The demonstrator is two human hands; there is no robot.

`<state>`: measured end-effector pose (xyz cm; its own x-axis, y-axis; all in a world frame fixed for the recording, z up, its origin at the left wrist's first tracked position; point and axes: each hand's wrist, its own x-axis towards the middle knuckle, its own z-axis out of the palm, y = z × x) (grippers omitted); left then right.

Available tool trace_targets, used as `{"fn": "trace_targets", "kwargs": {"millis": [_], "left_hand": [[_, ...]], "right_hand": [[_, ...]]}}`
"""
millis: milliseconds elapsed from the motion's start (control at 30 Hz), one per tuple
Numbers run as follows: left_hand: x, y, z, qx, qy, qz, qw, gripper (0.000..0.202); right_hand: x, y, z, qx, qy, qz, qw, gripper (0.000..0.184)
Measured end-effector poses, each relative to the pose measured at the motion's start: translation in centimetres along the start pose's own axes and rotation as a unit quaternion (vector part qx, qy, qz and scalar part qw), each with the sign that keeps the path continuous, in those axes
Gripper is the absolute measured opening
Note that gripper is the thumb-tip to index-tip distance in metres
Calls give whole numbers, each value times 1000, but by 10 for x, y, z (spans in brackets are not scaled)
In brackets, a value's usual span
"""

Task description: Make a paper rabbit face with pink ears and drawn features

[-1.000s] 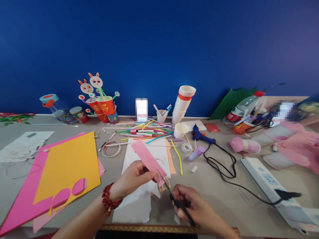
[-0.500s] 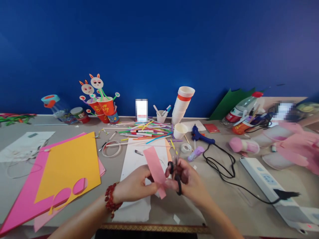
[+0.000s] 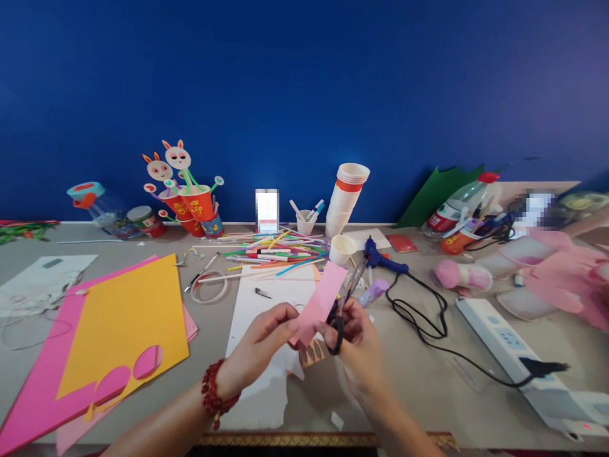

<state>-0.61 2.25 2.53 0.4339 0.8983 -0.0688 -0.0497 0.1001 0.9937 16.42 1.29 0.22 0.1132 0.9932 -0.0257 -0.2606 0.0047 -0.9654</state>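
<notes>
Rectangular pink paper strip point(image 3: 323, 298) slants out of a low pinch

The left hand point(image 3: 261, 343), a dark red beaded bracelet point(image 3: 214, 387) on its wrist, pinches the strip's near-left end between thumb and fingers. The right hand point(image 3: 359, 346) grips black-handled metal scissors point(image 3: 339, 318), blades pointing away beside the strip. Its thumb tip touches the strip's near-right edge; whether it also pinches there, I cannot tell. The strip rises rightward from the fingers, its far end unheld. Orange paper with oval cutouts point(image 3: 313, 353) lies just below the hands.
</notes>
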Motion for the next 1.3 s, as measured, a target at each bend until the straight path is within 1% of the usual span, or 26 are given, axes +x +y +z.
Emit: {"fn": "trace_targets", "kwargs": {"millis": [67,200,333,400,467,533,567,633,733,833,1000,1133,1300], "left_hand": [[-2,-1,5,-16,-10,-17,1000,31],[-3,-4,9,-13,25,-15,999,33],[-2,-5,5,-9,40,1,999,35],[-2,-5,2,-10,52,9,999,34],[-2,-5,-2,-15,70,21,997,31],[-1,-4,-7,-21,86,35,995,29],[-1,-4,-9,-25,92,41,995,28],[0,-2,-12,-33,101,48,993,27],[1,1,-12,-31,99,52,993,29],[2,4,-9,5,81,45,996,31],[3,3,-1,51,50,29,997,33],[3,1,1,44,38,19,998,33],[5,0,3,41,25,20,999,31]], "right_hand": [[-1,4,0,-9,22,-22,999,35],[-4,10,0,-59,60,-57,995,32],[-7,7,2,-93,63,-75,991,29],[-11,3,-2,-104,40,-75,991,30],[-17,0,-10,-121,-28,-56,991,31],[-25,0,-22,-149,-128,-12,980,37],[-29,1,-29,-165,-167,17,972,41],[-35,3,-40,-196,-210,71,955,48],[-40,7,-49,-216,-230,130,940,55],[-39,7,-49,-183,-237,164,940,58],[-32,5,-39,-136,-250,175,943,58],[-29,7,-35,-105,-251,192,943,61],[-29,11,-36,-91,-245,196,945,61]]}}
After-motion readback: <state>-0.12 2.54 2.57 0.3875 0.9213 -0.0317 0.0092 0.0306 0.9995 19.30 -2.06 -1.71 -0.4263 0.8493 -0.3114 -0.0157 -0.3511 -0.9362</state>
